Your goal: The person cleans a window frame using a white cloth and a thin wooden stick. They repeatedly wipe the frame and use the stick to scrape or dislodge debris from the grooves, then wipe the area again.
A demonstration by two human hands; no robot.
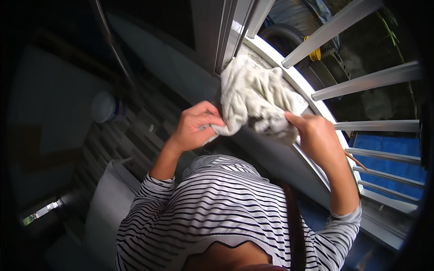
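A crumpled off-white cloth (pixel 255 97) is bunched on the pale window sill (pixel 289 77), beside the grey window frame (pixel 226 36). My left hand (pixel 195 125) pinches the cloth's lower left edge between thumb and fingers. My right hand (pixel 316 135) grips its lower right part, fingers pressed into the fabric. Both forearms come up from a black-and-white striped top (pixel 217 203).
White window bars (pixel 361 81) cross the opening on the right, with a dark tyre (pixel 285 36), a yellow object (pixel 315 54) and a blue sheet (pixel 393 158) outside below. A white round container (pixel 105 107) stands on the dark patterned floor at left. A grey cushion (pixel 106 203) lies near my left side.
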